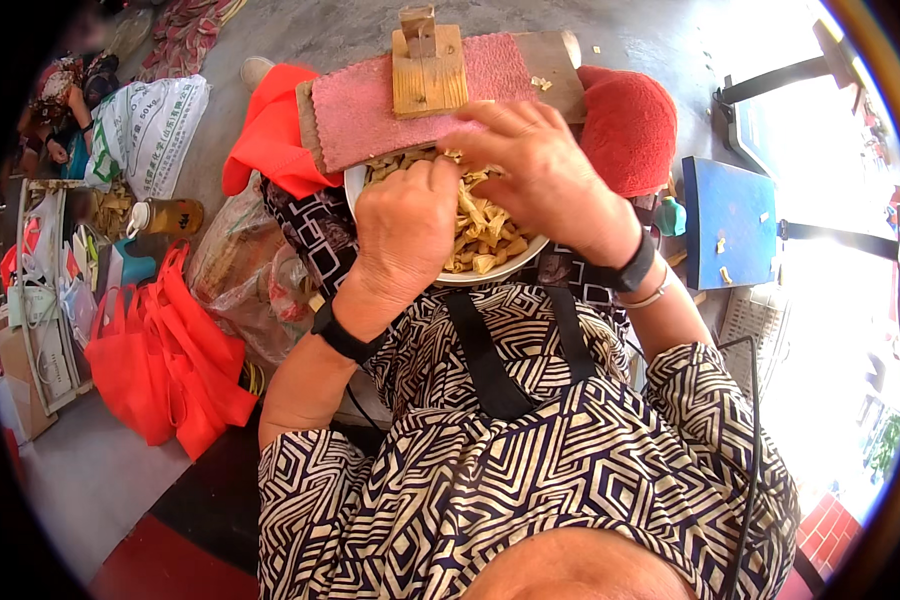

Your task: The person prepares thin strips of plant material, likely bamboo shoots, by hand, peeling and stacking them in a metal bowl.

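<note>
A white bowl point(521, 259) of small yellowish folded pieces point(484, 232), perhaps dried food, rests on my lap. My left hand point(411, 217) is over the bowl's left side, thumb and fingers pinched at a small pale yellow piece point(452, 155). Most of that piece is hidden by the fingers. Over the bowl's right side, slightly blurred, my right hand point(544, 180) has its fingers spread. Its fingertips reach near the left hand and the edge of a pink cloth point(352, 120). The cloth covers part of a wooden board point(547, 56), on which a wooden block with an upright post point(429, 79) stands.
Red cloths point(630, 131) flank the board. At left lie red bags point(154, 360), a clear plastic sack point(247, 277), a lidded bottle of amber liquid point(166, 217) and a rack point(52, 300). A blue stool point(731, 225) stands at right. Another person point(64, 97) sits upper left beside a white sack point(150, 127).
</note>
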Motion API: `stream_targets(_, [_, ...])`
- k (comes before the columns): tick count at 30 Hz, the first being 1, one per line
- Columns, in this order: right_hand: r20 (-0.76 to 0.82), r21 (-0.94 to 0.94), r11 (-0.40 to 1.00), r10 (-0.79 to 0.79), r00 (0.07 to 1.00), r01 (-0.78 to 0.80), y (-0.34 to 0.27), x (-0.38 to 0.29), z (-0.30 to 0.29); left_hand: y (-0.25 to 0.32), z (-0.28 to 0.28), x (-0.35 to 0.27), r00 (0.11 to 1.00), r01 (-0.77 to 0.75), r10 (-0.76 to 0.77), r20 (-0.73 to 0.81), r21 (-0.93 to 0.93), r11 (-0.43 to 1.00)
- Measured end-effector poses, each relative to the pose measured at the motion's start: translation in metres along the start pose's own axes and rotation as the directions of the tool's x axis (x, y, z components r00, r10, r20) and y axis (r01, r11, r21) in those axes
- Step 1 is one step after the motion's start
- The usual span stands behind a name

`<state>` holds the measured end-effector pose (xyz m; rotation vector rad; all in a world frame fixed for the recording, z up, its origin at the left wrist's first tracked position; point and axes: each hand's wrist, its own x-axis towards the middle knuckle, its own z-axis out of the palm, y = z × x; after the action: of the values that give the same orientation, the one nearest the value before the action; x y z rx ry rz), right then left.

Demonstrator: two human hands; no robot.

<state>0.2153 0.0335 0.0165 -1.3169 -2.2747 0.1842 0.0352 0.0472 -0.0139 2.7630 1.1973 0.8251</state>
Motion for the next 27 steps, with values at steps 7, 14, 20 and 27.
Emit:
stream_targets(7, [0.085,0.084,0.996,-0.039,0.996,0.032,0.018,-0.012,-0.004,-0.019,-0.022,-0.006,0.993,-0.082,0.096,0.065,-0.197,0.977])
stream_targets(14, [0.051,0.524,0.807,0.288,0.956,-0.271,0.029,-0.032,-0.022,-0.048,-0.035,-0.021,0.885,0.454,-0.255,0.389,-0.606,0.653])
stream_targets(20, [0.092,0.228,0.965,0.113,0.989,-0.132,0.003,-0.009,-0.018,-0.046,-0.027,-0.003,0.767,0.635,-0.125,0.63,-0.714,0.296])
stream_targets(27, [0.493,0.603,0.617,0.211,0.844,-0.506,0.02,-0.025,-0.013,-0.057,-0.04,-0.008,0.63,0.749,0.086,0.772,-0.633,0.194])
